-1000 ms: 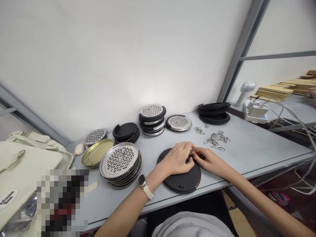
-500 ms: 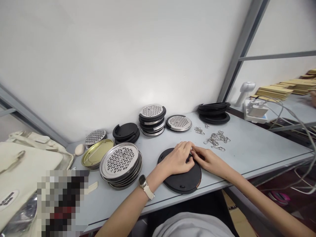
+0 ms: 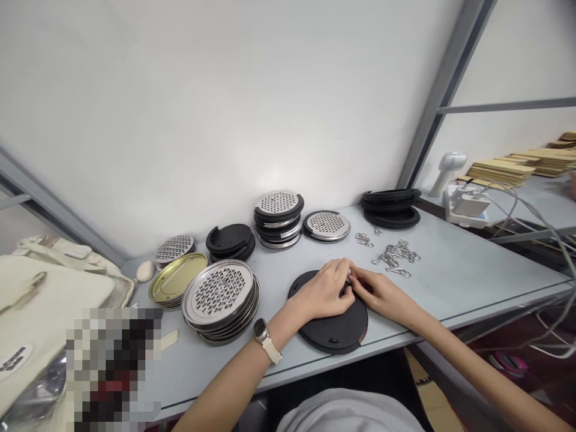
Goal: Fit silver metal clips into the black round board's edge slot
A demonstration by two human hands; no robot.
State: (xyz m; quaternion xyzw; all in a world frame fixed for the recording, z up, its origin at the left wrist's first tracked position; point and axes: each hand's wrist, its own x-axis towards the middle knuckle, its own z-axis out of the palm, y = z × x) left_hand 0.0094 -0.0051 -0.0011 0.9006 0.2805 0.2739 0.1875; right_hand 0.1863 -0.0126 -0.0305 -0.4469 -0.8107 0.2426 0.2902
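Note:
A round black disc (image 3: 333, 333) lies flat near the table's front edge, with a small slot at its near side. My left hand (image 3: 328, 291), with a watch on the wrist, rests over its upper part, fingers closed and bent toward the far right rim. Meeting it there, my right hand (image 3: 377, 290) pinches at the same spot with thumb and fingertips. Whatever small thing sits between the fingertips is mostly hidden. Just beyond the hands are loose metal snap hooks (image 3: 396, 254).
Perforated metal grater discs (image 3: 221, 291) are stacked at left, beside gold-coloured lids (image 3: 179, 277). Black round holders (image 3: 230, 240), a mixed stack (image 3: 278, 204) and another grater disc (image 3: 327, 224) stand along the wall. More black rings (image 3: 391, 217) sit at back right, near a power strip (image 3: 465, 207).

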